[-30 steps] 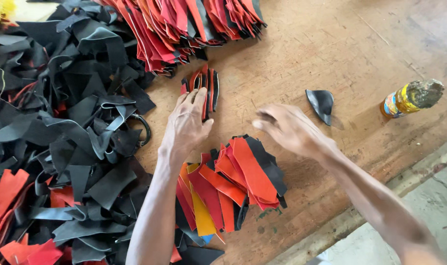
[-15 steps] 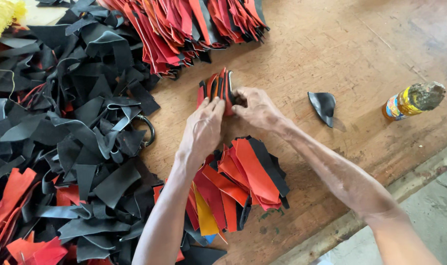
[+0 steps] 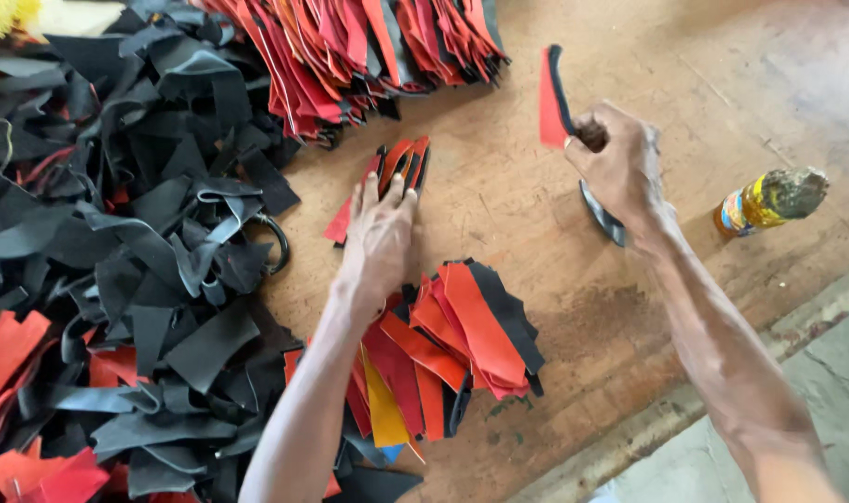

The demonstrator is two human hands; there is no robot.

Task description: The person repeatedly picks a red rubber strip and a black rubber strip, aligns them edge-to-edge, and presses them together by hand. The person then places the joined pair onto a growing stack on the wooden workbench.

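my right hand is raised in the upper right of the frame, its grip closed on a red and black leather piece that stands upright above my knuckles, red face to the left, black edge to the right. just below that hand a dark curved scrap lies on the wooden surface, partly hidden by my wrist.

my left hand lies flat near the middle of the frame, fingers spread and pressing down on a small stack of red and black pieces; that grip is wide, holding nothing, only pinning the stack to the surface. the stack pokes out past my fingertips toward the top of the frame.

below my left hand, in the lower middle, a fanned heap of cut pieces spreads out, mostly red and orange with one yellow piece and some black ones at its right edge. my left forearm crosses over its left side.

the whole left of the frame is filled by a loose pile of black scraps, with a few red bits mixed in at the lower left. along the top, a long row of red and black pieces lies overlapped. at the right edge a small bottle with a yellow label lies on its side, well apart from the stack.
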